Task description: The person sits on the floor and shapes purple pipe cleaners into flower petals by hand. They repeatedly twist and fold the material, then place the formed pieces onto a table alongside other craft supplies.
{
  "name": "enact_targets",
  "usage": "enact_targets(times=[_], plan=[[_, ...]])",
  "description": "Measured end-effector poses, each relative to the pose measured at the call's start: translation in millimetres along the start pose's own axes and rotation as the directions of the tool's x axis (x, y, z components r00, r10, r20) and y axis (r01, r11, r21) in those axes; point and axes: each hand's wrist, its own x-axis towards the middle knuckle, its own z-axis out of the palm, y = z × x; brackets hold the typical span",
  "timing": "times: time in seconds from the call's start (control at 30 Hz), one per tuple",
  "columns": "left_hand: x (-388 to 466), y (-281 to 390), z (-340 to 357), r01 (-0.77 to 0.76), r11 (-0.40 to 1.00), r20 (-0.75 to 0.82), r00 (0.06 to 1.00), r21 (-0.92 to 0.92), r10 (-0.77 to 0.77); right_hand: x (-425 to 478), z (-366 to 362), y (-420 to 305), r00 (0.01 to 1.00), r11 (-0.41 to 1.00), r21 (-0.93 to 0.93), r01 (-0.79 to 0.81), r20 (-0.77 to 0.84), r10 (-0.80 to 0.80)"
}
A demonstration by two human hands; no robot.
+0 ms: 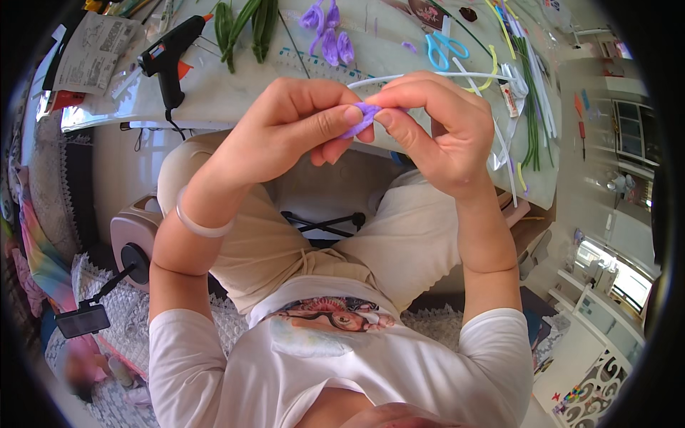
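Above the table's near edge, a small purple fuzzy piece (366,116), apparently folded chenille stem, is pinched between both hands. My left hand (291,131) grips its left end between thumb and fingers. The thumb and forefinger of my right hand (441,125) close on the other end, where a purple bit shows past the thumb. Fingers hide part of the piece. Beyond the hands lie several purple petal-like fuzzy pieces (330,37) and, to their left, green fuzzy leaves (262,29). A ruler (321,61) with blue markings lies under the thin stems there.
A black hot glue gun (168,59) with an orange tip stands at the left, its cord hanging off the edge. Blue-handled scissors (444,49) lie back right. Bundled green stems (531,107) and pale strips (500,139) cover the table's right side, beside a small tube (509,99).
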Motion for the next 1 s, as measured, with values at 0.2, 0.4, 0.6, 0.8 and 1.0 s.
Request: enact_targets(times=[0.2, 0.4, 0.6, 0.8, 1.0], plan=[[-2.3, 3.4, -0.4, 0.075, 0.992, 0.053, 0.996, -0.106, -0.070, 0.8, 0.4, 3.9, 0.989, 0.983, -0.115, 0.145, -0.003, -0.146], [-1.7, 3.7, 2.4, 0.036, 0.998, 0.018, 0.999, -0.061, -0.035, -1.0, 1.7, 4.0, 0.997, 0.995, -0.060, 0.078, -0.014, -0.079], [-0.6, 5.2, -1.4, 0.115, 0.989, 0.035, 0.993, -0.095, -0.112, 6.4, -2.5, 8.6, 0.969, 0.957, -0.147, 0.249, 0.034, -0.246], [5.1, -0.7, -2.1, -0.168, 0.973, -0.147, 0.971, 0.155, 0.191, 1.0, -8.8, 14.0, 0.997, 0.996, -0.092, -0.008, -0.072, 0.001], [7.5, -4.3, -5.9, -0.296, 0.539, -0.109, 0.796, 0.789, 0.596, -4.8, 3.4, 14.5, 0.971, 0.975, 0.054, -0.216, -0.096, 0.220]])
